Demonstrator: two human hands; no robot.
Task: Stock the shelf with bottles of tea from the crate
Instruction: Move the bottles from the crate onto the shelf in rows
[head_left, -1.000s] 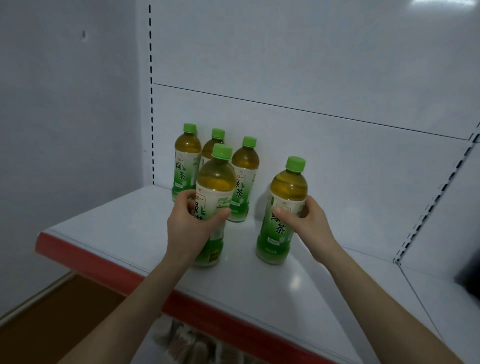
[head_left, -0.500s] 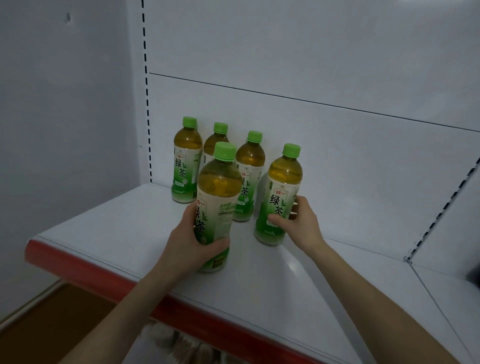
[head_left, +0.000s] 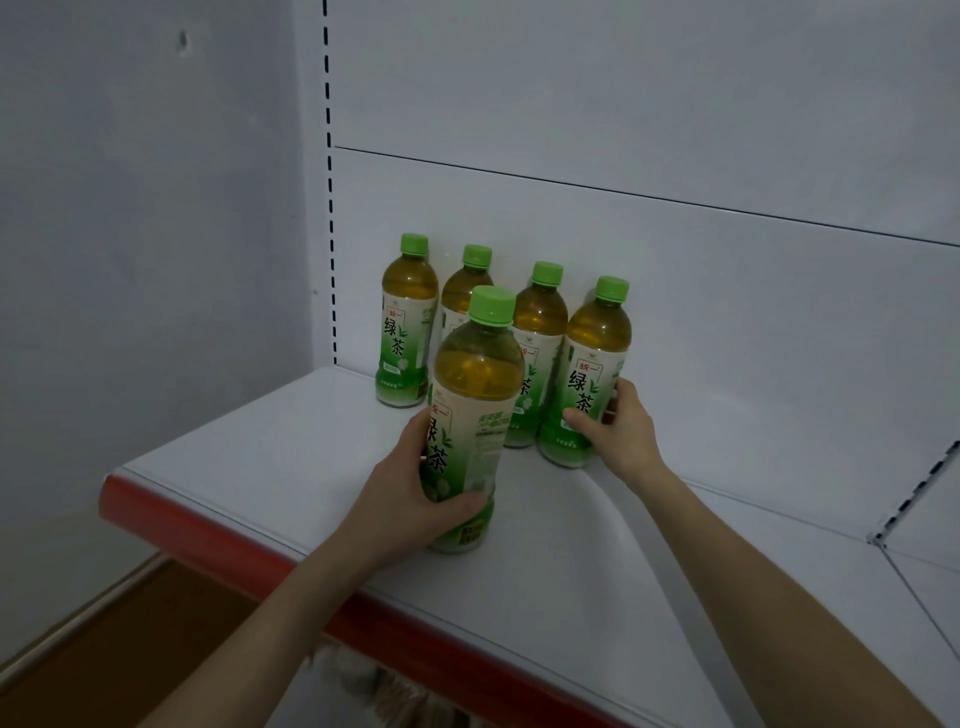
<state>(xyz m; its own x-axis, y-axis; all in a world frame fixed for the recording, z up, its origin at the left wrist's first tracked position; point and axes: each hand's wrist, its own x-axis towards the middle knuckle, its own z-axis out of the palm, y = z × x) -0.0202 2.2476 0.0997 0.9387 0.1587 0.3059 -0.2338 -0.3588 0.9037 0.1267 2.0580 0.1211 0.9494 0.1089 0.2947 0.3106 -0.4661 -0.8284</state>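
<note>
The front bottle (head_left: 475, 415) of green tea is in the left hand (head_left: 410, 499), whose fingers and thumb wrap around the lower half of its label. Its base is at the shelf board (head_left: 260, 457), not far from the red front edge (head_left: 208, 525), and I cannot tell if it already stands there or is held a little above. The right hand (head_left: 623, 431) holds the second bottle (head_left: 592, 374) low on the label, with the thumb on the front and the fingers behind.

This second bottle is the one that has changed. One second ago it stood forward, level with the front bottle and apart from the others; now it is pushed back to the right end of the row, just beside the neighbour bottle (head_left: 540, 332). The front bottle has stayed in front of the group during this time. I judge that the second bottle is nearly placed and needs only to be let go, and that the front bottle must find its place next.

Further left stand the rear bottle (head_left: 467, 291), close to the white back panel (head_left: 675, 312), and the leftmost bottle (head_left: 407, 327). So the shelf board carries five bottles, all upright or nearly so. Each one has its green cap closed and amber tea up to the shoulder.

The crate is not visible from here; under the shelf board there is something pale and blurred, and I cannot say what it is
</note>
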